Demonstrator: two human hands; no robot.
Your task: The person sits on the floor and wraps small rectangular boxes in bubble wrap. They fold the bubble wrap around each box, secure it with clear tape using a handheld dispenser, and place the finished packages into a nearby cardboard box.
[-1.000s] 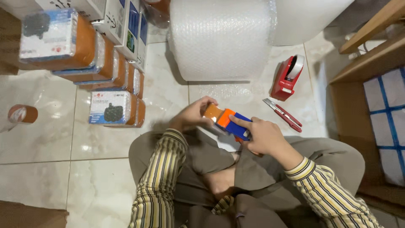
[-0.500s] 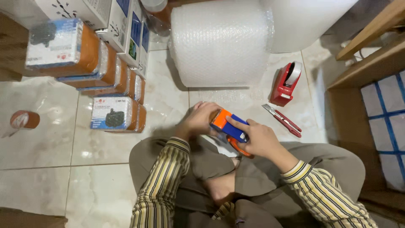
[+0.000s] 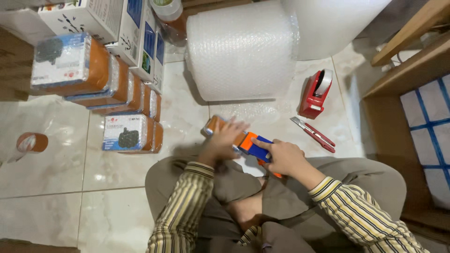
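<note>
Stacked boxes [image 3: 98,89]: orange, wrapped in bubble film, stood on the floor at far left.
Left hand [image 3: 224,140]: your fingers lay pressed flat over the wrapped orange box [image 3: 216,125], blurred.
Right hand [image 3: 283,157]: you gripped an orange-and-blue tape dispenser [image 3: 253,145], touching the box.
Bubble wrap roll [image 3: 241,49]: lay just beyond.
Red cutter [image 3: 313,134]: lay right, apart.
</note>
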